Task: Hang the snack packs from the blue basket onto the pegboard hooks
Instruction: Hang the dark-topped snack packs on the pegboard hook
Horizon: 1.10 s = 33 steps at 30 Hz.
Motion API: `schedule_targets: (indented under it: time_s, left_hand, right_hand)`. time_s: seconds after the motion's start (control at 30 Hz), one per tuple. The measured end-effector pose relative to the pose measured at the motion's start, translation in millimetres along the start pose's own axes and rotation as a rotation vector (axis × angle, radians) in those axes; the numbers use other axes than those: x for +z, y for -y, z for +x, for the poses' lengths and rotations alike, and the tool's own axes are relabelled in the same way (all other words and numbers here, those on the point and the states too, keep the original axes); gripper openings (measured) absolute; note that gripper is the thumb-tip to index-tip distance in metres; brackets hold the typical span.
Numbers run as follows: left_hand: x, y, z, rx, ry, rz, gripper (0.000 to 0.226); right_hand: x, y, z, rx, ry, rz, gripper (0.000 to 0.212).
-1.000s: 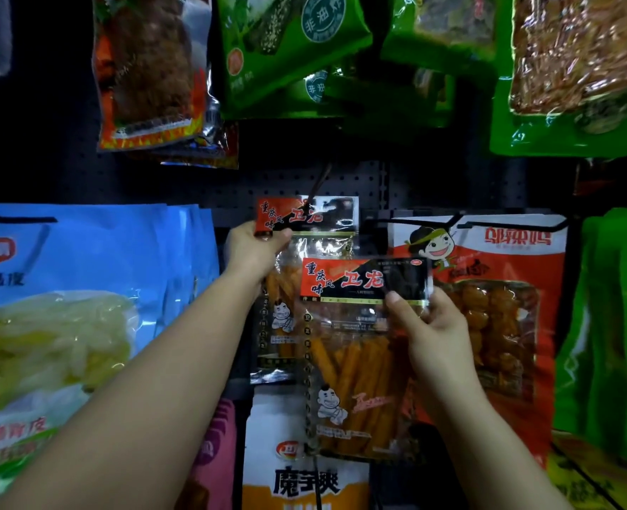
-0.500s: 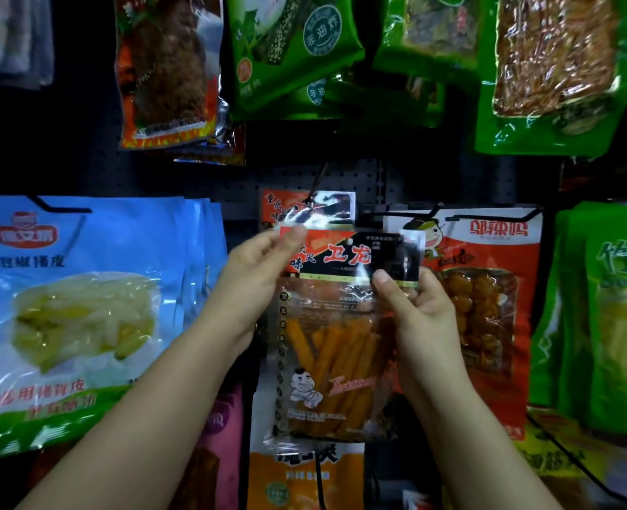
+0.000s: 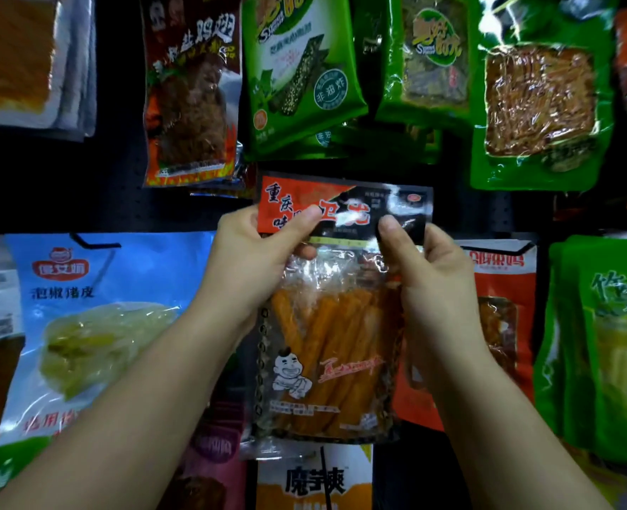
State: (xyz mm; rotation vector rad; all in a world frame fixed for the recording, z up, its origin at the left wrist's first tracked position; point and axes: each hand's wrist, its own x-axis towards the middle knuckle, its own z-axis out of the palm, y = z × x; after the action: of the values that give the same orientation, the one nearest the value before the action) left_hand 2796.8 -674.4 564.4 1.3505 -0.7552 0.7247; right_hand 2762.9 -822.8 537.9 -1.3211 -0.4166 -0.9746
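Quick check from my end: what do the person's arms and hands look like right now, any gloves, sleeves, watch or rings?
Both hands are bare: no gloves on the left hand or the right hand. Both forearms are uncovered as far as the bottom edge of the picture, so no sleeve shows. No watch, bracelet or ring is visible on either side. The nails look short and unpainted, though the picture is soft.

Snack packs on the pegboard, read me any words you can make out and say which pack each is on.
"重庆": held orange stick pack
"泡椒猪皮": blue pack
"非油炸": green seaweed pack
"魔芋爽": white and orange pack
Fine print everywhere is too blurred to read.
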Motion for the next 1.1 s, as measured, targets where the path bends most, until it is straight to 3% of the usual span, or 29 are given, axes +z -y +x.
schedule_targets:
  time_s: [0.07,0.17,0.27,0.37,0.5,0.7,0.93,1.03,1.1]
  left_hand:
    - [0.7,-6.6,3.3,0.020,0.011,0.010,0.011]
    - [2.9,-13.0,7.9,0.016,0.012,-0.006,0.012]
    - [5.2,-14.9,12.7,-0.023,0.007,-0.002,0.013]
    - [5.6,-14.2,16.4,-0.060,0.000,-0.010,0.012]
    - [4.3,-11.4,17.7,-0.090,-0.001,-0.036,0.010]
    - [2.4,0.8,21.1,-0.129,0.004,0.006,0.012]
    - [3.1,31.5,27.3,-0.229,-0.015,0.083,0.014]
    - [5.7,45.4,29.5,-0.241,-0.042,0.080,0.015]
    - [5.6,60.3,27.4,-0.294,-0.056,0.064,0.017]
  right_hand:
    - [2.4,5.2,2.5,-0.012,-0.025,-0.014,0.058]
    - [2.9,9.1,9.1,-0.013,-0.046,-0.020,0.036]
    - [8.1,14.2,11.1,0.051,-0.058,-0.006,0.057]
    - [8.0,12.5,15.7,0.032,-0.062,-0.008,0.048]
    - [13.5,11.9,17.0,0.076,-0.081,-0.039,0.066]
    - [14.9,-0.7,19.6,0.130,-0.087,-0.051,0.067]
    - [17.4,-24.7,18.0,0.154,-0.107,-0.160,0.057]
    - [9.4,-37.6,18.2,0.184,-0.092,-0.208,0.038]
    - [0.8,-50.6,15.0,0.226,-0.041,-0.217,0.037]
